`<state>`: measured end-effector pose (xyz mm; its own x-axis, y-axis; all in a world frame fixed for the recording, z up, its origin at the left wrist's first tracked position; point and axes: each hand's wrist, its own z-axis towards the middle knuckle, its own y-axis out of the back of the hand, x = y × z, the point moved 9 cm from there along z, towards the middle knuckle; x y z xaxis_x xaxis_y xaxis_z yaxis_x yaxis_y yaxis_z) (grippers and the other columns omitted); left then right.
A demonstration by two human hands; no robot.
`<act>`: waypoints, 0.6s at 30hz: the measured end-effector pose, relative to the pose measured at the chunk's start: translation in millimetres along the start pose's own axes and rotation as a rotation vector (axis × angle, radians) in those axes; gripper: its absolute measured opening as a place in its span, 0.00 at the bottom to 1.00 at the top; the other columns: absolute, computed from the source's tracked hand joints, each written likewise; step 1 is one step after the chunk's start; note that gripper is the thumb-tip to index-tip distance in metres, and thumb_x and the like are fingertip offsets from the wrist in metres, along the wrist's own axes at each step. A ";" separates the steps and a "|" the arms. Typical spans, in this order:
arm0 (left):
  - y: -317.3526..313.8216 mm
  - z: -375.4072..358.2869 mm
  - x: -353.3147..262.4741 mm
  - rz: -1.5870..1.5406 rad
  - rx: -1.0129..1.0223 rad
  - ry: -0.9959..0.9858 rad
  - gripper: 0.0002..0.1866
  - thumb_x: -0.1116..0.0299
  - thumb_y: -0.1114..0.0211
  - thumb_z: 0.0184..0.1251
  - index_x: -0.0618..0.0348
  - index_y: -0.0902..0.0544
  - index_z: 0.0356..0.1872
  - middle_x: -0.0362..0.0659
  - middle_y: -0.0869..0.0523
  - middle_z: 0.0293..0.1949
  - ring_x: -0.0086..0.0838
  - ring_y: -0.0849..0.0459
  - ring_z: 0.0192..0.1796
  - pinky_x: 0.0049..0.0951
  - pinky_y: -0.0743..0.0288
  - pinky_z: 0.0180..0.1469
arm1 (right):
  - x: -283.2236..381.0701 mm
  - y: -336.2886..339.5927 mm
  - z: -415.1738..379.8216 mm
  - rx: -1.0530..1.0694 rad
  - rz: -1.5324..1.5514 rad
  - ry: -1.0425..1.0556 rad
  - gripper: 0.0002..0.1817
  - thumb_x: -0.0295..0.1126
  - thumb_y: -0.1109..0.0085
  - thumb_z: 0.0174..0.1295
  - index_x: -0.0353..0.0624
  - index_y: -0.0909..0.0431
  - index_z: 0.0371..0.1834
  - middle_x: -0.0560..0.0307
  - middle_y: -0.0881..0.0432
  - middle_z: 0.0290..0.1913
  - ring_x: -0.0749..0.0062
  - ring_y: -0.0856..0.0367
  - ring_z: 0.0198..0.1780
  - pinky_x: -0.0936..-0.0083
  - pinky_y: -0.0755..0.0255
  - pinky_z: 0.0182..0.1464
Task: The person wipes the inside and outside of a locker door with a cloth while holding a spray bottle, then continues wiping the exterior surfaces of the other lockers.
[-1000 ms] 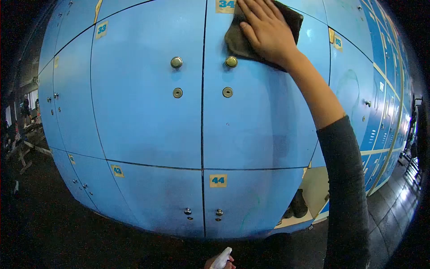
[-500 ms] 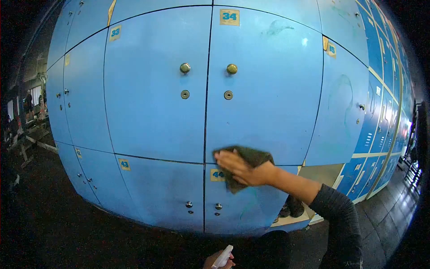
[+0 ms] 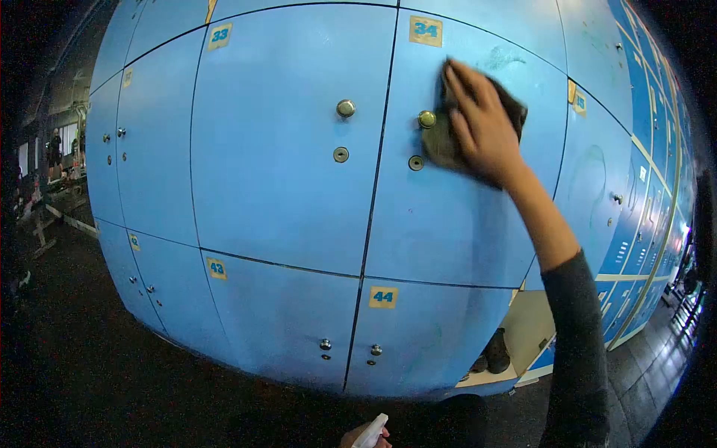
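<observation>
My right hand (image 3: 489, 134) lies with fingers extended over a dark green cloth (image 3: 442, 143), pressing it to the upper part of blue locker door 34 (image 3: 448, 231). The cloth's left edge is beside the brass knob (image 3: 426, 119) and near the keyhole (image 3: 416, 163). A greenish smear (image 3: 505, 57) shows on the door above the cloth. Low at the bottom edge, my left hand (image 3: 351, 436) is closed round a white spray bottle (image 3: 371, 431); only its top shows, the rest being out of frame.
Door 33 (image 3: 287, 187) is on the left, doors 43 (image 3: 276, 306) and 44 (image 3: 426, 336) below. An open compartment at lower right holds dark shoes (image 3: 496, 352). More lockers (image 3: 642, 201) continue to the right. Dark floor (image 3: 187, 396) lies below, with gym equipment (image 3: 45, 224) far left.
My right hand and the cloth have moved up from the seam between doors 34 and 44 to beside door 34's knob. The view has shifted slightly. My left hand still holds the spray bottle.
</observation>
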<state>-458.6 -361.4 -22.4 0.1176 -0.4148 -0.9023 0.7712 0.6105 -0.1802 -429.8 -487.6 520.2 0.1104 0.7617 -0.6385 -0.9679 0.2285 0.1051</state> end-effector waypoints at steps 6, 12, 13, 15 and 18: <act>8.0 4.5 2.0 0.065 -0.024 0.070 0.26 0.83 0.45 0.62 0.61 0.32 0.64 0.42 0.21 0.37 0.21 0.21 0.26 0.22 0.27 0.24 | -36.7 -9.9 76.1 -0.125 -0.055 0.031 0.25 0.34 0.56 0.65 0.45 0.37 0.67 0.53 0.38 0.68 0.55 0.38 0.67 0.64 0.43 0.67; 10.2 1.7 31.6 -0.073 -0.041 0.302 0.27 0.82 0.45 0.63 0.60 0.34 0.65 0.42 0.21 0.37 0.20 0.22 0.25 0.22 0.26 0.26 | -27.6 -6.1 59.3 -0.176 -0.066 0.032 0.25 0.33 0.52 0.62 0.38 0.36 0.63 0.47 0.35 0.64 0.52 0.37 0.64 0.63 0.43 0.66; 8.6 1.0 28.6 -0.113 -0.051 0.417 0.27 0.82 0.45 0.63 0.60 0.34 0.65 0.42 0.21 0.37 0.20 0.21 0.26 0.22 0.26 0.26 | -27.4 -9.0 50.9 -0.165 -0.097 0.049 0.27 0.33 0.52 0.63 0.40 0.38 0.66 0.49 0.37 0.66 0.53 0.39 0.66 0.63 0.46 0.69; 7.7 -2.0 27.0 -0.147 -0.067 0.507 0.27 0.82 0.45 0.63 0.60 0.34 0.65 0.42 0.21 0.37 0.20 0.21 0.27 0.22 0.26 0.26 | -15.0 -8.6 29.3 -0.115 -0.098 0.035 0.29 0.33 0.52 0.62 0.39 0.42 0.68 0.50 0.41 0.69 0.56 0.44 0.70 0.59 0.51 0.71; 6.5 -1.2 16.9 -0.139 -0.093 0.477 0.28 0.82 0.45 0.63 0.59 0.34 0.65 0.41 0.21 0.37 0.20 0.21 0.27 0.22 0.27 0.26 | 8.8 -8.2 -7.7 0.006 -0.016 -0.064 0.32 0.30 0.52 0.59 0.38 0.44 0.69 0.49 0.45 0.71 0.55 0.48 0.72 0.59 0.54 0.72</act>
<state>-452.4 -363.6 -39.3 -0.2985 -0.1553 -0.9417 0.6976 0.6379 -0.3263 -422.6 -487.5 507.8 0.1401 0.7950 -0.5902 -0.9646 0.2442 0.1000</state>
